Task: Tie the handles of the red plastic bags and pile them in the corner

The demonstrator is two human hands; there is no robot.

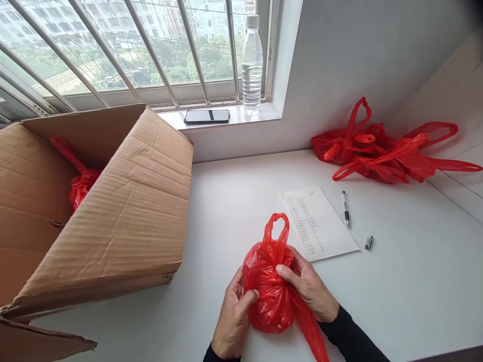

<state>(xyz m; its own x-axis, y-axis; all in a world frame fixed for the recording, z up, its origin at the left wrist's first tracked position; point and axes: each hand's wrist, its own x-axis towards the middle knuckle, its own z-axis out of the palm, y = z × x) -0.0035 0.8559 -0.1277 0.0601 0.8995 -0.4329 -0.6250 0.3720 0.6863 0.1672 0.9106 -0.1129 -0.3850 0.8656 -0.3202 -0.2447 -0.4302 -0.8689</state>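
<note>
A bunched red plastic bag (269, 306) with something rounded inside is held between both hands above the white table. One handle loop points away from me; the other hangs toward the front right. My left hand (234, 314) grips the bag's left side, thumb on top. My right hand (311, 286) clasps the upper right side, its thumb pressing near the gathered middle. Fingers of both hands are partly hidden behind the bag, and its contents cannot be made out. Just beyond the right hand lies a sheet of handwritten paper (324, 226).
An open cardboard box (151, 201) on the left contains a red bag (85, 186). More red bags (392, 156) are heaped at the back right. A pen (346, 208) and its cap (369, 243) lie beside the paper. The windowsill bears a phone (207, 116) and a water bottle (252, 75).
</note>
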